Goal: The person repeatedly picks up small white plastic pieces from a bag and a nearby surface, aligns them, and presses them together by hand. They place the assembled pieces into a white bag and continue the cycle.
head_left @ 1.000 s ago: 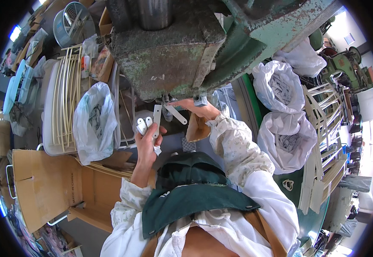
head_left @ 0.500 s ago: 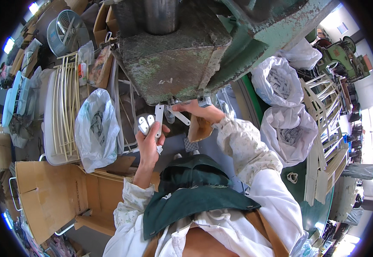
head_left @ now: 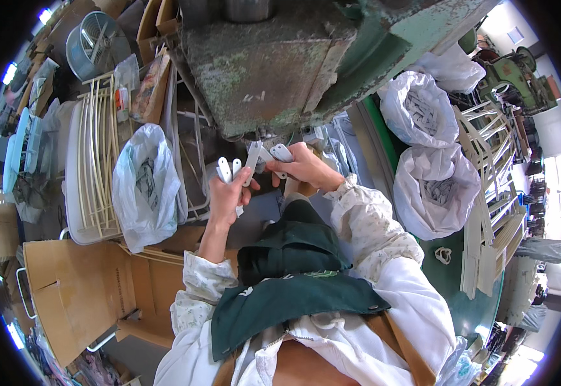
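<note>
My left hand [head_left: 227,196] is closed around several flat white strips [head_left: 224,170] with rounded ends and small holes, which fan out above the fingers. Between the two hands, one of its strips [head_left: 252,154] stands up towards the machine. My right hand [head_left: 309,168] is closed too, pinching several similar white strips [head_left: 281,152] by their lower ends. Both hands are just below the heavy, worn green machine block [head_left: 261,83], apart from its underside. The fingers partly hide the strips, so how each one is gripped is unclear.
A white plastic bag [head_left: 126,219] of grey pieces stands at left, beside long pale rods [head_left: 93,161]. Two more filled bags [head_left: 415,199] [head_left: 396,116] stand on the right, near stacked pale slats [head_left: 473,257]. An open cardboard box [head_left: 74,289] lies at lower left.
My right hand has come down from under the machine block and now shows several strips instead of one. The left hand has shifted slightly down, and the machine sits higher in view.
</note>
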The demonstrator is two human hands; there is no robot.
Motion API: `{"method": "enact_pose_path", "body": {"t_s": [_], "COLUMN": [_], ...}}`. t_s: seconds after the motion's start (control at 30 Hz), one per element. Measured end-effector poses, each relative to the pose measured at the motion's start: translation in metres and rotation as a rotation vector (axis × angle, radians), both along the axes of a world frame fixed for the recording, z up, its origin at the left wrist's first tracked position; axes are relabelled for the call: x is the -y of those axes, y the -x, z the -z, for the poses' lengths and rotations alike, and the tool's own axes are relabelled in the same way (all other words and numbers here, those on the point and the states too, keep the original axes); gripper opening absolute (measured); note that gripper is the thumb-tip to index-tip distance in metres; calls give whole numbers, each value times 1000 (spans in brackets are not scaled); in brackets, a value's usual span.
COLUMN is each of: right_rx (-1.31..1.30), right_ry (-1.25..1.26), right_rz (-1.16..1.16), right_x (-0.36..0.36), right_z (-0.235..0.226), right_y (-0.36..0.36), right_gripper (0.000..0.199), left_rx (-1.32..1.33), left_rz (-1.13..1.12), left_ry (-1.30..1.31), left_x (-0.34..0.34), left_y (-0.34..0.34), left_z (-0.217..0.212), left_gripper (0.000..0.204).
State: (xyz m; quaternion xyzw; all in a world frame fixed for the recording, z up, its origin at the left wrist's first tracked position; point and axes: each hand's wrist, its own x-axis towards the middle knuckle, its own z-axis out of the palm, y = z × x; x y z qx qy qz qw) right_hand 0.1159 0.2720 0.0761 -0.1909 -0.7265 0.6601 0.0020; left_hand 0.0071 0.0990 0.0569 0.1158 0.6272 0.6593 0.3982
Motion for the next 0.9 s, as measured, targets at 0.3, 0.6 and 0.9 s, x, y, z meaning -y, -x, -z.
{"method": "enact_pose_path", "body": {"t_s": [0.3, 0.6, 0.9], "right_rx": [-14, -115, -152], "right_ry": [63, 100, -214], "right_rz": [-8, 51, 997], "right_x": [6, 0, -211], "right_z": [0, -19, -23], "right_y": [-9, -22, -169], "right_gripper": [24, 26, 26], "left_rx": [-13, -20, 506], "left_rz": [-64, 36, 96], "left_ry": [11, -74, -152], "left_x": [5, 3, 57], "left_y": [-1, 0, -14], "left_z": [-6, -25, 46], "left_gripper": [20, 22, 36]}}
